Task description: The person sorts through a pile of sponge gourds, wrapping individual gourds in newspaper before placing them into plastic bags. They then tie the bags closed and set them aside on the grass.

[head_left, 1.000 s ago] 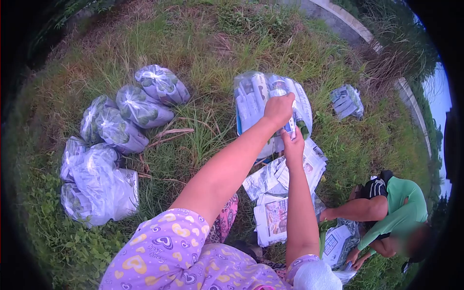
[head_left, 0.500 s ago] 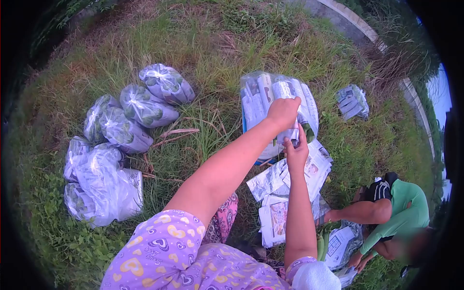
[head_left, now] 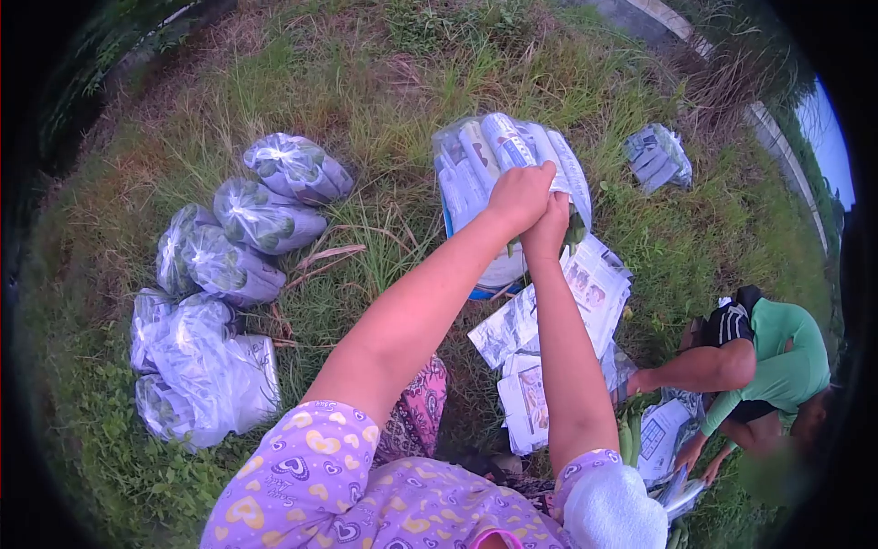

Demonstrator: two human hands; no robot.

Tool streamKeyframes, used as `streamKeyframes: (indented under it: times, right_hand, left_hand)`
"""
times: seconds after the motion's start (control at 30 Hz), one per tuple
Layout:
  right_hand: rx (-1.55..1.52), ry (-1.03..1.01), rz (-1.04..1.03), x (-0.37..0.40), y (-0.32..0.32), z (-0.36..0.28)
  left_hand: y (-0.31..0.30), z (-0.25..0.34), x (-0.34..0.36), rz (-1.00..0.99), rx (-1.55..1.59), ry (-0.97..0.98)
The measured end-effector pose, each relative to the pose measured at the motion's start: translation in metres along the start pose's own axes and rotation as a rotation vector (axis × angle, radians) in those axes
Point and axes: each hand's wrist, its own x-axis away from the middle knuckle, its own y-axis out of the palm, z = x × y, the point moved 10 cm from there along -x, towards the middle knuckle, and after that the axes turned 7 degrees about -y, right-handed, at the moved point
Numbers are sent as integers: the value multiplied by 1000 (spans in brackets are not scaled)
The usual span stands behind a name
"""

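Observation:
Straight ahead in the head view, a clear plastic bag [head_left: 471, 183] full of newspaper-wrapped rolls [head_left: 503, 137] lies on the grass, partly over something blue. Green vegetable ends [head_left: 574, 229] poke out at its near side. My left hand [head_left: 521, 197] is closed at the bag's near edge, knuckles up, against the paper rolls. Pressed close below it is my right hand [head_left: 547, 229], also closed. Whatever the fingers of both hands grip is hidden. Loose newspaper sheets [head_left: 590, 284] are spread under my right forearm.
Several tied bags of wrapped green vegetables [head_left: 270, 215] stand on the left, beside a pale plastic bundle [head_left: 197, 357]. A smaller bag [head_left: 658, 157] lies at the right. A person in a green top [head_left: 791, 348] crouches at lower right, hands on papers [head_left: 663, 439] near long green vegetables [head_left: 629, 435].
My hands, apart before with my right fingers spread upward, have come together and closed at the bag's edge. The other person's hands have shifted slightly over the papers.

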Motion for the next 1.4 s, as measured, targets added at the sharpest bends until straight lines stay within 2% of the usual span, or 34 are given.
streamKeyframes:
  times: [0.17,0.27,0.33,0.37,0.47,0.6,0.7,0.83,1.07,1.17,1.27,1.4]
  right_hand:
    - [86,180,-96,-2,13,16]
    - [70,221,-192,1,18,37]
    - [-17,103,-206,1,-2,22]
    - [-31,140,-237,6,-11,20]
    - [-186,96,-28,39,-52,20]
    - [-240,471,-2,138,-79,80]
    - [-325,804,32,249,-72,132]
    - [-479,1094,-17,320,-74,125]
    - [-629,1112,-110,304,-57,112]
    - [-565,1016,26,288,-57,133]
    - [-607,1093,118,282,-74,154]
    - [-584,1213,-12,298,-74,170]
  left_hand:
    - [4,-4,0,-9,-39,2]
    - [7,-7,-1,-73,-86,-40]
    - [9,-12,-3,-132,-132,-81]
    - [8,-14,-5,-146,-165,-85]
    - [4,-12,-2,-140,-227,-75]
    - [6,-1,0,-133,-324,-100]
    - [3,16,3,26,-368,58]
    - [7,27,5,80,-411,135]
    - [12,29,2,64,-442,125]
    - [14,29,0,50,-457,127]
    - [20,25,1,44,-471,155]
    - [21,26,-1,44,-493,168]
